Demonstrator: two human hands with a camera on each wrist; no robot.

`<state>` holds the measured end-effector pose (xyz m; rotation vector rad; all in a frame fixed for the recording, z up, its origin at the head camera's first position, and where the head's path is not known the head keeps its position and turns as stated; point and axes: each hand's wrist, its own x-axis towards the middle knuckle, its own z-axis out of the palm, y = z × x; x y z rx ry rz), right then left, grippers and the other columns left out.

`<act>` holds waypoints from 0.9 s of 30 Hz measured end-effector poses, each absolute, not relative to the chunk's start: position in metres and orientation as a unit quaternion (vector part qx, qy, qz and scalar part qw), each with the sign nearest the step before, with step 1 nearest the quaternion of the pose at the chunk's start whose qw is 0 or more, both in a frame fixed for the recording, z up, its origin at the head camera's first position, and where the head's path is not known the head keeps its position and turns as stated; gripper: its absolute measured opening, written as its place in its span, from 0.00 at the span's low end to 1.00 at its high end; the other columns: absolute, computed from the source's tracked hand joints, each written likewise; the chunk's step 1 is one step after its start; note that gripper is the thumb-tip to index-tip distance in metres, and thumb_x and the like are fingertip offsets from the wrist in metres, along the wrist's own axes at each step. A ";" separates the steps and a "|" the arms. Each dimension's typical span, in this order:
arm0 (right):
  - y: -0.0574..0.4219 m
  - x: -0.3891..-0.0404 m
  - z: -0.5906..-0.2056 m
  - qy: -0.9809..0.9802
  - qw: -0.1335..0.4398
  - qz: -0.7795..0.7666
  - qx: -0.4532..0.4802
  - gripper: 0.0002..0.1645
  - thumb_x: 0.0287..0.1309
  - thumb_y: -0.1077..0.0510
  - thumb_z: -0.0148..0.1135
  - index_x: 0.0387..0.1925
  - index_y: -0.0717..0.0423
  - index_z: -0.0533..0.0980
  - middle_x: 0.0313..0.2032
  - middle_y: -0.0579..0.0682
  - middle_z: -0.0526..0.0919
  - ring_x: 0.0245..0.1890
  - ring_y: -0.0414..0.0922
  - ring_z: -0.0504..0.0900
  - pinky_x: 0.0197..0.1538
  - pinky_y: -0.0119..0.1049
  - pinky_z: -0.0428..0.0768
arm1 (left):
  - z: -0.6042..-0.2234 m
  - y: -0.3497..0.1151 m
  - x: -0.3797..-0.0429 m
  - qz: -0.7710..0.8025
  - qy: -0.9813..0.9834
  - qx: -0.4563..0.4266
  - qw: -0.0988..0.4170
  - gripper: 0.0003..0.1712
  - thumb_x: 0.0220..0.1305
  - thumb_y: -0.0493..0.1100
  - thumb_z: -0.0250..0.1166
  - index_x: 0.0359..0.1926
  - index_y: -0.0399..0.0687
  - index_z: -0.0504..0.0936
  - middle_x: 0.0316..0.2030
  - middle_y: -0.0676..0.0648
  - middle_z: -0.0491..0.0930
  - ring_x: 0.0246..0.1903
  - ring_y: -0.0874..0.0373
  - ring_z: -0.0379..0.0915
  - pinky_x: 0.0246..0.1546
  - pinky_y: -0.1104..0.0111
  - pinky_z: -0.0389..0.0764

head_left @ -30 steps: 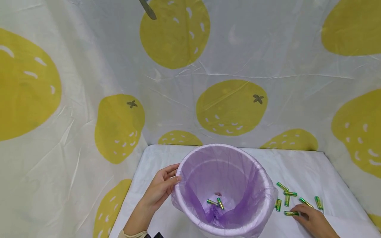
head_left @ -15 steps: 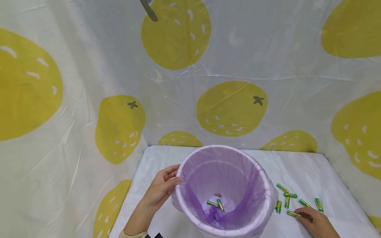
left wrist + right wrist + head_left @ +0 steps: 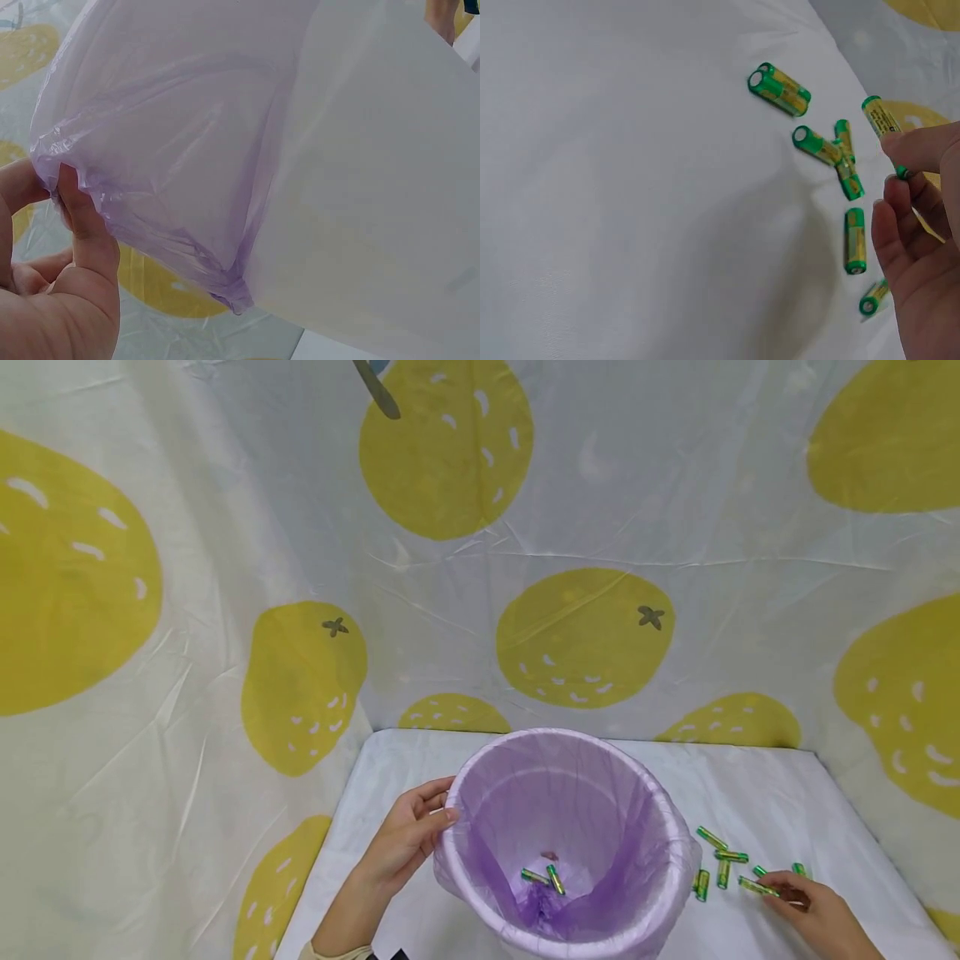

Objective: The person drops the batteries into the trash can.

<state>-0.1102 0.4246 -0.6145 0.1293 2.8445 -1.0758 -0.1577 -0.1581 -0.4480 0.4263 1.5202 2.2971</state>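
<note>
A whitish-purple trash bin (image 3: 375,195) stands in the middle of the head view, lined with a thin purple plastic bag (image 3: 555,797) folded over its rim. My left hand (image 3: 405,835) grips that rim on the left, thumb over the edge and fingers outside against the bag. Two green and yellow batteries (image 3: 555,878) lie at the bottom of the liner. To the right of the bin, my right hand (image 3: 817,910) pinches another battery (image 3: 881,116) between thumb and fingers, raised over the table. Several loose batteries (image 3: 855,240) lie close by that hand.
A white cloth covers the table (image 3: 795,793). Some loose batteries lie crossed over each other (image 3: 723,868), right of the bin. Behind and beside the table hangs a pale curtain (image 3: 420,635) printed with yellow fruit. A small reddish-brown spot (image 3: 550,855) shows inside the bin.
My right hand has drawn the pinched battery rightward and slightly up, now overlapping the rightmost loose batteries. My left hand stays on the rim, and the bin has hardly moved.
</note>
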 end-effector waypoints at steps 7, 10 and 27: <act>0.419 -0.117 -0.590 0.934 0.026 -0.354 0.033 0.14 0.67 0.60 0.69 0.48 0.66 0.82 0.42 0.53 0.86 0.33 0.32 0.79 0.35 0.31 0.82 | -0.447 -0.159 -0.158 0.810 0.539 0.149 0.175 0.33 0.69 0.28 0.61 0.70 0.19 0.61 0.46 0.42 0.79 0.40 0.56 0.82 0.40 0.68 0.86; 0.418 -0.118 -0.580 0.930 0.030 -0.365 0.035 0.14 0.68 0.60 0.68 0.49 0.68 0.81 0.42 0.55 0.86 0.33 0.36 0.82 0.34 0.32 0.82 | -0.446 -0.158 -0.158 0.810 0.539 0.149 0.177 0.33 0.69 0.28 0.62 0.70 0.20 0.61 0.47 0.42 0.79 0.40 0.56 0.82 0.40 0.68 0.86; 0.412 -0.119 -0.543 0.912 -0.032 -0.409 0.009 0.13 0.68 0.59 0.68 0.47 0.65 0.81 0.33 0.45 0.84 0.25 0.41 0.75 0.23 0.35 0.74 | -0.446 -0.158 -0.158 0.810 0.540 0.148 0.175 0.33 0.68 0.27 0.62 0.69 0.19 0.61 0.46 0.42 0.79 0.40 0.57 0.82 0.41 0.68 0.86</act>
